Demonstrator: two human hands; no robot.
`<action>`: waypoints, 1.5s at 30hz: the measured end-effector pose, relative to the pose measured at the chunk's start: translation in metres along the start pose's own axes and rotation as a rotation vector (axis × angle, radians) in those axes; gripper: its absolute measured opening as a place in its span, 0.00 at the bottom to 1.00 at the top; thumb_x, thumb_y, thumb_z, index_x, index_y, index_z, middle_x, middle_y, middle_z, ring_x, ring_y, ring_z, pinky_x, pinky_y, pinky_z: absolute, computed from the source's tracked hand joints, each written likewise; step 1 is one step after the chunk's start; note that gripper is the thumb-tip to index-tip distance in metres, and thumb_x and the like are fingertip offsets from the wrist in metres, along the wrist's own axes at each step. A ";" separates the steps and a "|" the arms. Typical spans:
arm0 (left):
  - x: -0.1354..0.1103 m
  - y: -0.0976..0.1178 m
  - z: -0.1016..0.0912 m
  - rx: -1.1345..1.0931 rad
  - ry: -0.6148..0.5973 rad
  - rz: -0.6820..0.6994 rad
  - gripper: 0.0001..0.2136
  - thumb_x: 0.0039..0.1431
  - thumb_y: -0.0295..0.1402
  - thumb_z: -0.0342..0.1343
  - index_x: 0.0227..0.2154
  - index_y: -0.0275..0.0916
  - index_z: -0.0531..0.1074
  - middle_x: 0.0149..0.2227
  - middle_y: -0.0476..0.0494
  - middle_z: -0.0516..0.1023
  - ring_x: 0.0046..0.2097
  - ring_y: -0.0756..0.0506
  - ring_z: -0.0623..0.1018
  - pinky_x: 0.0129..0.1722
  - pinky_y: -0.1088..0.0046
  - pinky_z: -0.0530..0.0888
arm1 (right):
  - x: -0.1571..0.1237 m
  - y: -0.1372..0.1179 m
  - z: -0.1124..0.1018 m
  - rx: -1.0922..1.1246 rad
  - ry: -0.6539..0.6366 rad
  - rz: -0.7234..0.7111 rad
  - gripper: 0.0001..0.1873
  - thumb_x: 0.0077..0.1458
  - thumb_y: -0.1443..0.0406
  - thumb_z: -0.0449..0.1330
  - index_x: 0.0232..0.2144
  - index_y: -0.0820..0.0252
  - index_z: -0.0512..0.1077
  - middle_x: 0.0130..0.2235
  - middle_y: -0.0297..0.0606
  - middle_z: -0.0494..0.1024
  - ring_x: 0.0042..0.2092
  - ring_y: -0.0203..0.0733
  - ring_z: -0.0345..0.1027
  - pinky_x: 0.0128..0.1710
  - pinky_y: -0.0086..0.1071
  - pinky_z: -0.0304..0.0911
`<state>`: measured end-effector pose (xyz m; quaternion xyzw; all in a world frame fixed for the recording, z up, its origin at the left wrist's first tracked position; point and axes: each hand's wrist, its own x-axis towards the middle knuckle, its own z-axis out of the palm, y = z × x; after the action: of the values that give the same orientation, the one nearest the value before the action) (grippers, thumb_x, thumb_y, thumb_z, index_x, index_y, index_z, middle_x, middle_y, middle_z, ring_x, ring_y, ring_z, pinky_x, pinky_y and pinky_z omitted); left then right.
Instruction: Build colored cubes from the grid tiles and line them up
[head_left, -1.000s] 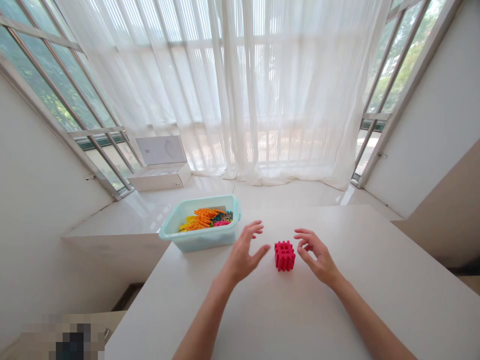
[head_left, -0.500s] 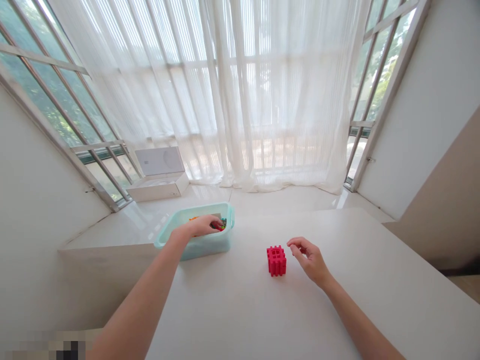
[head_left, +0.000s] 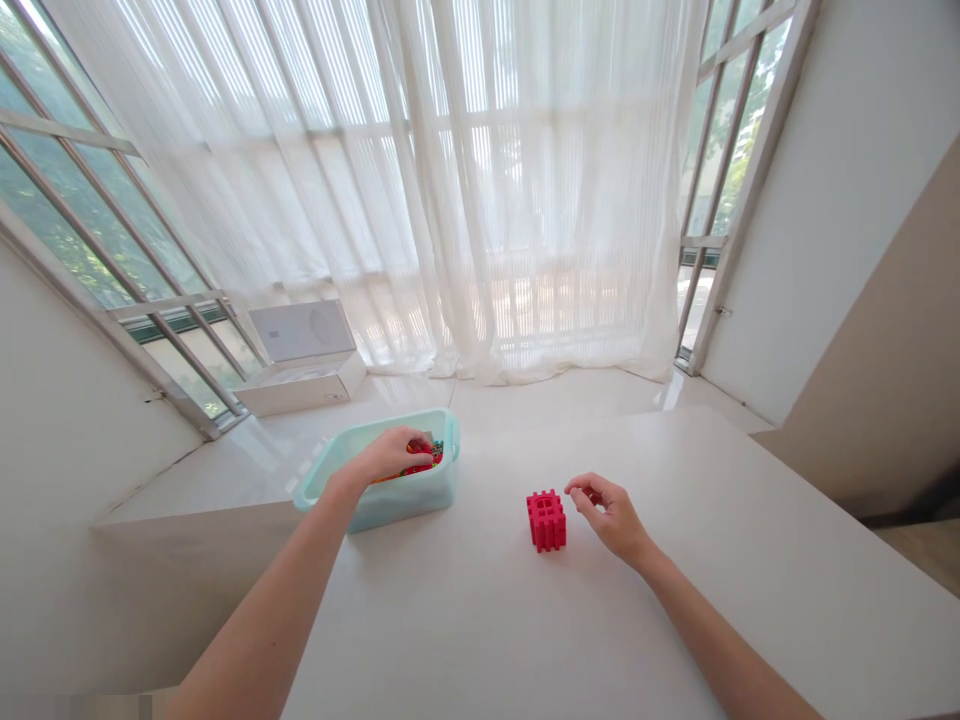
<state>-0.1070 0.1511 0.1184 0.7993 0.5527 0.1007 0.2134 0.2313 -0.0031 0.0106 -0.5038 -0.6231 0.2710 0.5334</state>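
A mint-green plastic bin (head_left: pixel 401 500) stands on the left part of the table, with small coloured pieces inside. My left hand (head_left: pixel 390 452) reaches over its near side, fingers bent round a red plastic building piece (head_left: pixel 421 460); the piece is partly hidden by the fingers. Right of the bin, a red cube of interlocking building pieces (head_left: pixel 546 521) sits upright on the table, with a window-like grid on top. Just to its right hovers my right hand (head_left: pixel 611 515), fingers loosely curled and apart from the thumb. It holds nothing and does not touch the cube.
The white table (head_left: pixel 465 620) spans the foreground. Behind the bin, an open white box (head_left: pixel 304 385) rests on the sill beneath sheer curtains (head_left: pixel 465 200). Barred windows and walls flank both sides.
My left hand has lifted slightly from the pieces, and more red shows at its fingers. The view has shifted a little to the right. My right hand stays beside the cube.
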 end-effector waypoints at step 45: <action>-0.081 0.120 0.146 -1.288 -0.028 0.259 0.12 0.57 0.37 0.62 0.38 0.38 0.68 0.36 0.44 0.78 0.36 0.48 0.79 0.34 0.73 0.75 | -0.023 -0.038 -0.002 -0.078 -0.301 -0.256 0.22 0.56 0.63 0.64 0.53 0.46 0.70 0.55 0.45 0.74 0.37 0.43 0.73 0.29 0.35 0.68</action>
<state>0.0215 0.0071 0.0491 0.5732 0.2781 0.4257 0.6426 0.2189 -0.0376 0.0360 -0.3947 -0.7647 0.2488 0.4445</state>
